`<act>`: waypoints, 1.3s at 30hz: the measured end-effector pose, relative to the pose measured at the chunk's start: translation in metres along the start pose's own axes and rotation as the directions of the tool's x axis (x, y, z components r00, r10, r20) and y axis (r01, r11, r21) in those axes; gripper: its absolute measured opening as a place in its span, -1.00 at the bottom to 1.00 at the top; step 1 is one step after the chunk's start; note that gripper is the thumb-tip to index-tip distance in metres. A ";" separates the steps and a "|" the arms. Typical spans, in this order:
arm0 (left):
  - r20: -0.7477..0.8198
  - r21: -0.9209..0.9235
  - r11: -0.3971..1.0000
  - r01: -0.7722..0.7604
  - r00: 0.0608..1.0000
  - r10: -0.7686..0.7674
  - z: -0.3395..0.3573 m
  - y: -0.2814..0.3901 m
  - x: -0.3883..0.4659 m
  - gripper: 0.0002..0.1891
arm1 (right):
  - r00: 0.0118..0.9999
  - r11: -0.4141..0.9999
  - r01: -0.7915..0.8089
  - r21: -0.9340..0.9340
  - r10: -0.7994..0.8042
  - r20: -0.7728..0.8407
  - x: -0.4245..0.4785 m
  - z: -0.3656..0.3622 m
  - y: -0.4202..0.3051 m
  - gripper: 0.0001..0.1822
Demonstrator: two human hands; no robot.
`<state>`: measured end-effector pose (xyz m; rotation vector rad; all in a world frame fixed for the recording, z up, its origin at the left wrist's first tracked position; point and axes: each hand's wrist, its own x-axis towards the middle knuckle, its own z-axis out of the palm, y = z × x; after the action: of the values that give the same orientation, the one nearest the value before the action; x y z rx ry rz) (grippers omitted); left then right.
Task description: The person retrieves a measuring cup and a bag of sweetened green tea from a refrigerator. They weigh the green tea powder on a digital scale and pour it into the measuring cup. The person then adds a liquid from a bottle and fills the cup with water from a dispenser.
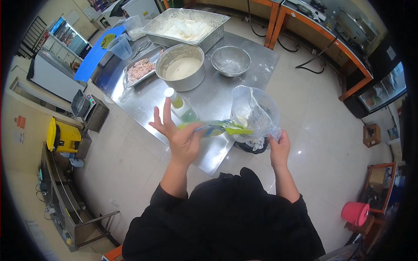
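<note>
My left hand (184,142) pinches a green-and-blue printed plastic packet (217,127) between thumb and fingers, with its other fingers raised. The packet's bright green end reaches over a transparent plastic pitcher (236,101) at the table's near right edge. Inside the pitcher hangs a transparent plastic bag (263,114), with some pale matter low down. At the near right rim, my right hand (280,146) grips a gathered edge of the bag; whether it also holds the pitcher is hidden. Just beyond my left hand stands a white-capped bottle (186,109) with greenish contents.
On the steel table (147,112) stand a pot of pale batter (183,83), a steel bowl (230,62), a deep pan of flour (209,42) and a tray of raw meat pieces (140,70). A black-lined bin (253,148) sits below the pitcher.
</note>
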<state>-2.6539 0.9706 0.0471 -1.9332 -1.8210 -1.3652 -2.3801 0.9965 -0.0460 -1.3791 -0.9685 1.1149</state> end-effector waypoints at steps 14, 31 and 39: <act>-0.205 0.030 0.902 -0.431 0.880 0.428 0.060 -0.101 0.070 -0.96 | 0.986 0.998 -0.016 0.054 0.025 -0.167 -0.011 -0.059 -0.005 -0.83; -0.022 -0.560 0.797 -0.225 0.966 0.258 0.223 0.268 0.119 -0.79 | 0.735 0.995 -0.034 -0.096 -0.041 -0.677 0.012 -0.455 -0.004 -0.84; 0.194 -0.680 0.733 0.019 0.969 0.155 0.386 0.418 0.090 -0.81 | 0.783 0.998 -0.046 -0.051 0.004 -0.622 0.122 -0.639 -0.042 -0.80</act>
<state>-2.1200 1.1836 0.0772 -2.5744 -1.3993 -2.0618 -1.7298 0.9687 -0.0189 -1.6655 -0.4965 0.5652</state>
